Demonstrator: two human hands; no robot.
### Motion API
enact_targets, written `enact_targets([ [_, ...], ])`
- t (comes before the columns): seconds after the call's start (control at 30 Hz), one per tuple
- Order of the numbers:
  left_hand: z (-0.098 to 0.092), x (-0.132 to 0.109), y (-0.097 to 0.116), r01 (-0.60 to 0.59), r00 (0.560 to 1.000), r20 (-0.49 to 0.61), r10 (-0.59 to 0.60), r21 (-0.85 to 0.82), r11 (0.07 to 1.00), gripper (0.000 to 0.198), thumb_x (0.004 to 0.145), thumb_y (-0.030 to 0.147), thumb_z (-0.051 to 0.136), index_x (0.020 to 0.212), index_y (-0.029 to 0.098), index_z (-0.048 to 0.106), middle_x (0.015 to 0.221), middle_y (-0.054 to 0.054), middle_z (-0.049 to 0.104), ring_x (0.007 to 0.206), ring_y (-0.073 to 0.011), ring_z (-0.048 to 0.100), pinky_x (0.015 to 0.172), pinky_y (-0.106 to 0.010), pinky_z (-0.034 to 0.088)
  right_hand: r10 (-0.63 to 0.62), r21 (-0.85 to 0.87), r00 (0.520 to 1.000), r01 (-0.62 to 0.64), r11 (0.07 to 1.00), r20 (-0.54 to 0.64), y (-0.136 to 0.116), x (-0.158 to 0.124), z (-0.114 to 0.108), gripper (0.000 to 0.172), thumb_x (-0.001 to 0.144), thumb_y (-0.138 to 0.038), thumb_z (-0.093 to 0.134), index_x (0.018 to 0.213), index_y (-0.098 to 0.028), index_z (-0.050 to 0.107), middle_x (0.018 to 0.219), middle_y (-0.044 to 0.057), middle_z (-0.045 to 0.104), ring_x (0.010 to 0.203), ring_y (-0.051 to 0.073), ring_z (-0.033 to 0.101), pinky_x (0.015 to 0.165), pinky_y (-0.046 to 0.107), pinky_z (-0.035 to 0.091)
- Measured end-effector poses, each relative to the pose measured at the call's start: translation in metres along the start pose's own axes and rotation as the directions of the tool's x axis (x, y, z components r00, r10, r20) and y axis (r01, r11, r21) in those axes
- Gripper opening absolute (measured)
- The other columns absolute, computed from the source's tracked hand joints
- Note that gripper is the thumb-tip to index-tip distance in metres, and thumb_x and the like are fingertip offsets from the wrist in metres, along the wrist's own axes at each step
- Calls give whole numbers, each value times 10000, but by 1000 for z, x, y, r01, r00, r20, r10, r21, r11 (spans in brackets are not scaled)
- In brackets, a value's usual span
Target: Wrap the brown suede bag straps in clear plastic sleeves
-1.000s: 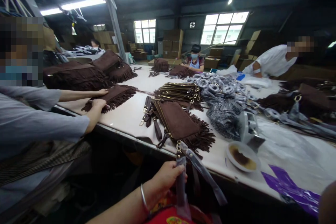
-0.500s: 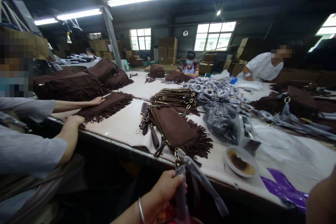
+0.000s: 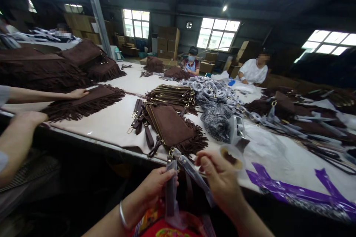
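Observation:
A brown suede fringed bag (image 3: 172, 127) lies at the near edge of the white table (image 3: 114, 124). Its strap, wrapped in clear plastic film (image 3: 171, 189), hangs off the edge toward me. My left hand (image 3: 151, 189) is closed around that wrapped strap just below the table edge. My right hand (image 3: 219, 179) sits beside it with fingers curled, its fingertips pinching the second plastic-covered strand (image 3: 194, 176) running up to the bag's clasp. A bangle circles my left wrist.
A small white bowl (image 3: 232, 155) of brown residue stands just behind my right hand. Purple plastic strips (image 3: 294, 190) lie to the right. Stacked brown bags (image 3: 174, 96), loose straps (image 3: 137, 116) and wrapped rings (image 3: 214, 90) fill the table. A neighbour's hands (image 3: 79, 93) rest on a fringed piece at left.
My right hand has come in from the lower right and taken hold of the plastic-covered strand. The view has swung right and down; the neighbour's near hand has pulled back toward the table edge.

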State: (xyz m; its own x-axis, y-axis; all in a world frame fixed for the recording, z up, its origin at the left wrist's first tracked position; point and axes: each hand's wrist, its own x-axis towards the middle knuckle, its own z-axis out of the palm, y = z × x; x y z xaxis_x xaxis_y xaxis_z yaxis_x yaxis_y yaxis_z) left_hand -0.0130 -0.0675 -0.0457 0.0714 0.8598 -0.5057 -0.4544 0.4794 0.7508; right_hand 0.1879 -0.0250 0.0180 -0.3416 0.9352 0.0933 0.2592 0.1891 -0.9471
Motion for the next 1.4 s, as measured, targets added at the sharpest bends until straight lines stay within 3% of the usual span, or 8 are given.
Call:
enact_targets([
  [0.13, 7, 2, 0, -4, 999, 45, 3, 24, 1000, 403, 644, 485, 765, 812, 140, 645, 702, -17, 644, 599, -132, 579, 592, -251, 445, 183, 158, 959, -220, 963, 217, 33, -17, 55, 414, 841, -524, 554, 1013, -155, 630, 904, 79, 681, 843, 225, 640, 745, 326, 508],
  [0.27, 12, 9, 3, -142, 986, -31, 166, 373, 917, 441, 732, 575, 635, 736, 134, 654, 604, -2, 606, 553, -136, 523, 546, -246, 403, 390, 222, 874, -457, 861, 290, 56, -25, 73, 366, 770, -495, 599, 860, -141, 583, 655, 27, 626, 533, 160, 594, 506, 262, 457],
  [0.47, -2, 13, 24, -451, 778, 12, 628, 707, 545, 265, 829, 377, 559, 958, 191, 697, 901, -45, 697, 853, -203, 607, 822, -302, 452, 412, 159, 871, -462, 873, 268, 59, -20, 59, 288, 778, -446, 552, 721, -165, 522, 561, -23, 554, 421, 98, 510, 425, 200, 353],
  [0.6, -3, 15, 31, -487, 820, 205, 534, 741, 463, 251, 808, 302, 578, 993, 196, 711, 867, -46, 691, 796, -192, 596, 798, -300, 454, 379, 154, 885, -428, 890, 271, 57, -20, 61, 251, 780, -405, 543, 714, -163, 529, 561, -24, 550, 436, 95, 506, 442, 205, 368],
  [0.8, -13, 20, 35, -477, 876, 315, 365, 677, 561, 158, 801, 258, 564, 843, 167, 685, 719, -6, 635, 633, -139, 542, 611, -236, 430, 369, 156, 889, -419, 895, 271, 56, -19, 57, 228, 780, -384, 532, 738, -161, 547, 565, -30, 552, 437, 89, 508, 440, 199, 363],
  [1.0, -21, 19, 44, -627, 713, 461, 527, 756, 187, 132, 836, 172, 532, 739, 188, 620, 843, -38, 592, 812, -164, 548, 771, -283, 453, 403, 147, 863, -461, 875, 306, 48, -19, 59, 251, 775, -410, 533, 730, -163, 520, 580, -19, 573, 422, 88, 511, 419, 192, 353],
  [1.13, -19, 22, 40, -629, 624, 428, 654, 772, 95, 169, 877, 133, 455, 754, 185, 558, 1057, -87, 564, 994, -184, 548, 897, -329, 454, 390, 208, 858, -471, 857, 333, 41, -17, 63, 280, 765, -359, 557, 951, -150, 571, 679, 2, 630, 458, 104, 541, 441, 211, 396],
  [1.4, -26, 42, 44, -517, 641, 423, 640, 855, -48, 157, 882, 130, 424, 861, 186, 569, 857, -60, 607, 831, -178, 575, 795, -319, 468, 434, 218, 826, -526, 822, 359, 51, -20, 78, 578, 724, -290, 626, 1252, -115, 469, 692, 7, 632, 562, 164, 613, 498, 252, 446],
])
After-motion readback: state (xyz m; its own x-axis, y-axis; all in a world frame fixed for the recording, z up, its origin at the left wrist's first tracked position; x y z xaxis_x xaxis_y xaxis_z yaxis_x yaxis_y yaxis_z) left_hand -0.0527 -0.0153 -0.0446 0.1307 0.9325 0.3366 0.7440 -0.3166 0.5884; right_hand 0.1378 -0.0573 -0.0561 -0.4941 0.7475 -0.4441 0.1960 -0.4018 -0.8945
